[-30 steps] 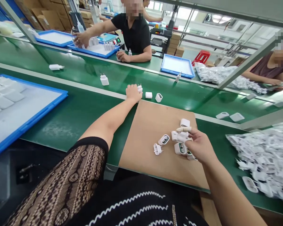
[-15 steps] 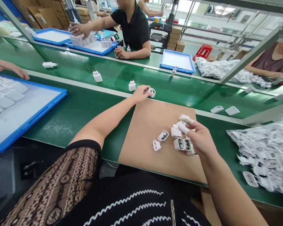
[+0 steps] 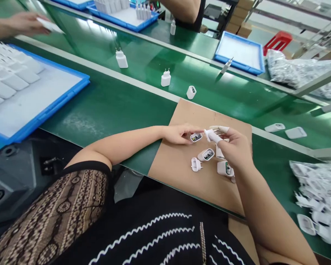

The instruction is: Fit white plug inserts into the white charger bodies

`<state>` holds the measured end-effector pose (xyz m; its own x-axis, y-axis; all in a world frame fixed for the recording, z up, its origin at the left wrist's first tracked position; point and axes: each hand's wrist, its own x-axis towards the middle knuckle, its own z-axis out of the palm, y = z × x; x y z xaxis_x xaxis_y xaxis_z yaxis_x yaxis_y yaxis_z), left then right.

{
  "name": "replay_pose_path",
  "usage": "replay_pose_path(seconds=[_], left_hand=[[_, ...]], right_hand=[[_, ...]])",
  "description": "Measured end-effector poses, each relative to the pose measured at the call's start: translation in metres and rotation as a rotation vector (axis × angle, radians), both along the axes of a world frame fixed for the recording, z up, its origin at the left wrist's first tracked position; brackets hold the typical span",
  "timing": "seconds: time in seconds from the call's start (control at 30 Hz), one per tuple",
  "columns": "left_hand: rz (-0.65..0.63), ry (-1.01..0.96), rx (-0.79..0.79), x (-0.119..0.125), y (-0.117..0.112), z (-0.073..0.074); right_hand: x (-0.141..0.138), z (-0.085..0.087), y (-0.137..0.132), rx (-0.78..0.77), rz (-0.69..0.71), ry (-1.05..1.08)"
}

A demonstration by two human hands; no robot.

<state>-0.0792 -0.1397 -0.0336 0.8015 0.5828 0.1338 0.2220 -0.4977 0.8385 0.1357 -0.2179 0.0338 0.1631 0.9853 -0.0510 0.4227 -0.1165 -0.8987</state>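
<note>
My left hand (image 3: 178,134) rests over the brown cardboard sheet (image 3: 168,173), fingers closed around an open-ended white charger housing (image 3: 196,137) with components showing inside. Just right of it, my right hand (image 3: 235,145) pinches a white plug cap (image 3: 209,134) with metal pins. Finger covers wrap the right thumb and forefinger. Below the hands lie another open housing (image 3: 206,154), a loose plug cap (image 3: 195,164) with its pins pointing right, and a housing (image 3: 224,168) near the right wrist. More white pieces are partly hidden behind the right hand.
On the green belt stand an open housing (image 3: 191,92) and chargers with pins up (image 3: 166,78). A blue tray (image 3: 68,99) of chargers is at left, beside another person's hand (image 3: 27,23). A bag of plug caps (image 3: 320,195) lies at right.
My left hand has come back from the belt's edge to the cardboard with a housing, closer to my right hand. The camera view has shifted. At left, another person's hand has lifted a white charger.
</note>
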Motion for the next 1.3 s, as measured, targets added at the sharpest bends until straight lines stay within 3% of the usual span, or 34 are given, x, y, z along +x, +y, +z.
replay_pose_path(seconds=[0.07, 0.2, 0.37, 0.43, 0.63, 0.8, 0.97, 1.13, 1.3], left_hand=[[0.034, -0.036, -0.084, 0.004, -0.002, -0.002], [0.251, -0.106, -0.127, 0.011, -0.009, -0.008], [0.144, -0.152, -0.26, 0.01, -0.007, -0.013], [0.172, -0.154, -0.26, 0.01, -0.007, -0.013], [0.276, -0.15, -0.242, 0.014, -0.013, -0.01], [0.278, -0.16, -0.217, 0.012, -0.013, -0.01], [0.283, -0.16, -0.18, 0.014, -0.014, -0.011], [0.289, -0.124, -0.092, 0.011, -0.01, -0.015], [0.296, -0.077, 0.151, 0.009, -0.029, -0.005]], right_hand=[[0.0, -0.002, 0.003, 0.005, 0.004, 0.02], [-0.004, -0.002, 0.004, -0.003, -0.002, -0.041], [-0.006, -0.001, 0.004, -0.01, 0.069, -0.105], [-0.005, -0.001, 0.005, 0.019, 0.14, -0.136], [-0.006, 0.005, 0.011, 0.402, 0.352, -0.579], [-0.007, -0.003, 0.022, 0.446, 0.484, -0.691], [-0.006, -0.012, 0.023, 0.477, 0.531, -0.761], [-0.016, -0.013, 0.031, 0.369, 0.516, -0.923], [-0.039, -0.002, 0.02, 0.071, 0.412, -0.723]])
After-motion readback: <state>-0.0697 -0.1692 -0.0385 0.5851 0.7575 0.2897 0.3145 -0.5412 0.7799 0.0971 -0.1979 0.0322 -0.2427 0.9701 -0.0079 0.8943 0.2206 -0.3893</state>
